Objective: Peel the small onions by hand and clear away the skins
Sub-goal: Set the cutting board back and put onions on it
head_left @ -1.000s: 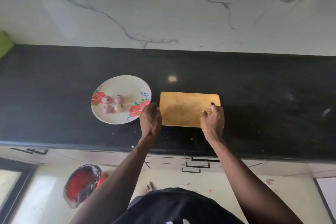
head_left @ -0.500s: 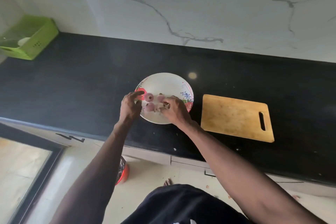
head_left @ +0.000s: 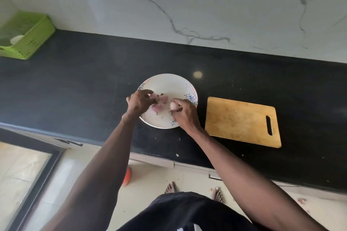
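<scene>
- Head view, looking down: the right hand (head_left: 185, 113) has its fingers curled round one pale small onion (head_left: 173, 106), lifted just over the near right part of the plate (head_left: 169, 82).
- The left hand (head_left: 139, 102) hovers over the other onions (head_left: 159, 101), fingers bent and spread; it seems to grip nothing, though its fingertips hide part of the pile.
- My tip: nip the dry tip with a nail, strip downward, and drop the skins onto the plate.
- Papery pink skins, round bulbs, glossy white floral plate.
- Right of the plate, a worn wooden cutting board (head_left: 242, 121) with a slot handle, on the black speckled counter (head_left: 75, 84).
- Far left, a green perforated basket (head_left: 28, 39).
</scene>
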`<state>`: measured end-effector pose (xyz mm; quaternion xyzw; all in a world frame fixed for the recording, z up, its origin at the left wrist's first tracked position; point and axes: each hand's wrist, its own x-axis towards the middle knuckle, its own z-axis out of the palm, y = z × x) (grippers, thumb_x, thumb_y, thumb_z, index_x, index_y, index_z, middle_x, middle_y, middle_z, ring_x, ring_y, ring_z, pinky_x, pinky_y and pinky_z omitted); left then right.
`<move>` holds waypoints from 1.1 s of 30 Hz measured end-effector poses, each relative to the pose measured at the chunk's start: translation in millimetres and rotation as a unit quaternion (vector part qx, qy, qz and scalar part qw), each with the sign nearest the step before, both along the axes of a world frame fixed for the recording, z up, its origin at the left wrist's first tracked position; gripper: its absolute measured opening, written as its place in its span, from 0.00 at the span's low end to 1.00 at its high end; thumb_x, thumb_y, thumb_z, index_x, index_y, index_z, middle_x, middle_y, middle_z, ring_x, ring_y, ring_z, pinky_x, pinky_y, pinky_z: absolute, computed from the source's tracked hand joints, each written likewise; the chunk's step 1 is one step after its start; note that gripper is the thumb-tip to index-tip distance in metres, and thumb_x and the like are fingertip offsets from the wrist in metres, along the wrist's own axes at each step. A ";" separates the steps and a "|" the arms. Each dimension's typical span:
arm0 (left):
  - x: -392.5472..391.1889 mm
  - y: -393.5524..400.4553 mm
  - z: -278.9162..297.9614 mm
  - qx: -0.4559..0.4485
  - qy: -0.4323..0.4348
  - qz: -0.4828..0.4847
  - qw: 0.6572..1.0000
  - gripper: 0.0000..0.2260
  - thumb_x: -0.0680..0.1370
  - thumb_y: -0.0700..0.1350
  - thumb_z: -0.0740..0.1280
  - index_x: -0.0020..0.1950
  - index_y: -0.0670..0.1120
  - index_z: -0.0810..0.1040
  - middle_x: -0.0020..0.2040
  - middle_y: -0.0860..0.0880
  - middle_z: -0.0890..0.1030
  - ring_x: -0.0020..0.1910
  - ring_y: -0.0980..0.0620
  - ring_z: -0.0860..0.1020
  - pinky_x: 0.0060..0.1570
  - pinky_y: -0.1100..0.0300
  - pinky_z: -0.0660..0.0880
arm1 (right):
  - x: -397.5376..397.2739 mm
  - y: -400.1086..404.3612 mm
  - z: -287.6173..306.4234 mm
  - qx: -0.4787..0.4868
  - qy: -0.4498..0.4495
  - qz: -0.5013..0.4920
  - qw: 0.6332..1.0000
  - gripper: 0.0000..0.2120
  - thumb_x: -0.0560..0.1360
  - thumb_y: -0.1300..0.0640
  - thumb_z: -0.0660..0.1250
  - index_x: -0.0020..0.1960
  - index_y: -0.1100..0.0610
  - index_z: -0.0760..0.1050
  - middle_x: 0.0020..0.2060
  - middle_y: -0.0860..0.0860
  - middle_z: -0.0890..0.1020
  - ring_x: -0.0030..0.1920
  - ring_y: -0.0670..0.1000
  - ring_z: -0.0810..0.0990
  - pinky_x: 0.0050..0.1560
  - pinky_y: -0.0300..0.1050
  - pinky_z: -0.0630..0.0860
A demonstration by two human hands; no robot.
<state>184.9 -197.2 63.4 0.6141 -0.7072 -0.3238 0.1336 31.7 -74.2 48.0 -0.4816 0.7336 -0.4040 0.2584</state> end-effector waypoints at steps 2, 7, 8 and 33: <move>-8.7 10.7 5.7 -0.052 0.087 0.076 0.992 0.16 0.72 0.55 0.75 0.56 0.49 0.84 0.47 0.49 0.85 0.52 0.46 0.82 0.55 0.54 0.73 | -22.6 17.4 4.0 0.000 -0.047 -0.046 0.998 0.19 0.67 0.66 0.76 0.57 0.55 0.83 0.52 0.50 0.80 0.53 0.52 0.80 0.56 0.48 0.80; -85.6 95.6 19.7 -0.101 0.248 0.029 0.963 0.07 0.75 0.57 0.73 0.46 0.56 0.81 0.42 0.58 0.83 0.43 0.57 0.80 0.47 0.57 0.76 | -107.4 78.3 -1.1 -0.047 -0.043 -0.175 0.982 0.17 0.73 0.62 0.75 0.61 0.55 0.81 0.56 0.49 0.82 0.58 0.52 0.80 0.63 0.48 0.76; -108.0 113.8 15.3 -0.076 0.251 -0.032 0.964 0.05 0.75 0.55 0.73 0.46 0.57 0.80 0.42 0.59 0.83 0.43 0.57 0.80 0.46 0.58 0.76 | -126.1 92.1 -3.5 -0.034 -0.028 -0.196 0.980 0.19 0.73 0.62 0.75 0.64 0.56 0.80 0.58 0.50 0.81 0.60 0.52 0.79 0.64 0.46 0.75; -221.7 168.7 -28.2 -0.067 0.135 -0.224 0.963 0.22 0.79 0.38 0.69 0.73 0.39 0.73 0.65 0.37 0.79 0.64 0.38 0.76 0.64 0.54 0.70 | -191.7 147.0 -37.0 -0.043 0.117 -0.167 0.978 0.27 0.71 0.62 0.77 0.69 0.61 0.75 0.61 0.56 0.80 0.63 0.54 0.78 0.66 0.29 0.64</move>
